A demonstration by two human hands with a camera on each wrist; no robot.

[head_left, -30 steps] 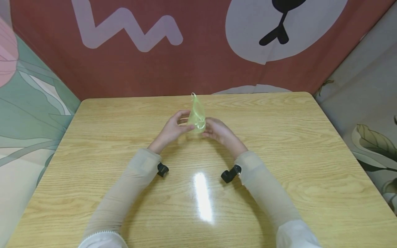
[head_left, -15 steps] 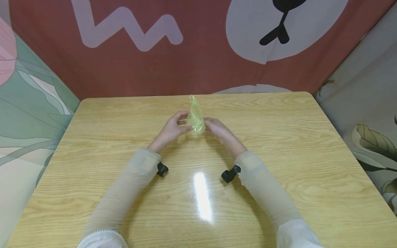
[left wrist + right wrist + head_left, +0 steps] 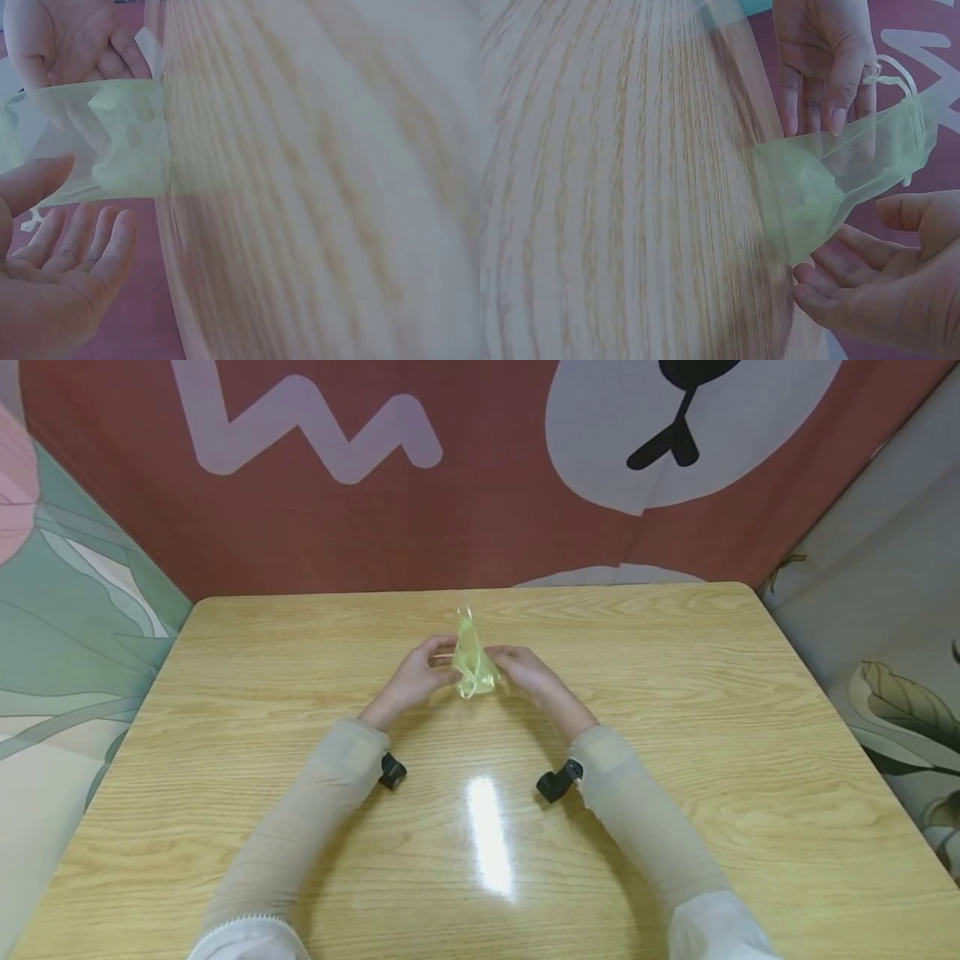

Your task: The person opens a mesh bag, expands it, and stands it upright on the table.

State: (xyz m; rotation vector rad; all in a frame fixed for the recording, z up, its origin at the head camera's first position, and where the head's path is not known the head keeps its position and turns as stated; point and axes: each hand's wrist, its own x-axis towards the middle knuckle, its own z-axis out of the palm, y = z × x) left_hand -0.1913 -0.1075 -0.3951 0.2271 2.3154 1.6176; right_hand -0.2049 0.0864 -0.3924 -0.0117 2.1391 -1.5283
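Sheer green pouch (image 3: pixel 472 662) stands upright on table (image 3: pixel 675 710) at centre, between both hands. Left hand (image 3: pixel 411 681) and right hand (image 3: pixel 528 675) flank it w/ fingers relaxed, lightly touching its sides, neither gripping. Drawstring (image 3: pixel 900 75) looks loose; closing apparently not done yet.

Open wooden surface (image 3: pixel 675 710) on every side of the green mesh pouch (image 3: pixel 472 664), standing near the middle as the only upright obstacle. Left hand (image 3: pixel 416 677) and right hand (image 3: pixel 528 672) close against its two sides, closing off those approaches. Free passage toward the near edge, between the two forearms. Bounded behind by the red backdrop (image 3: pixel 480 527), and at both sides by hanging cloths.
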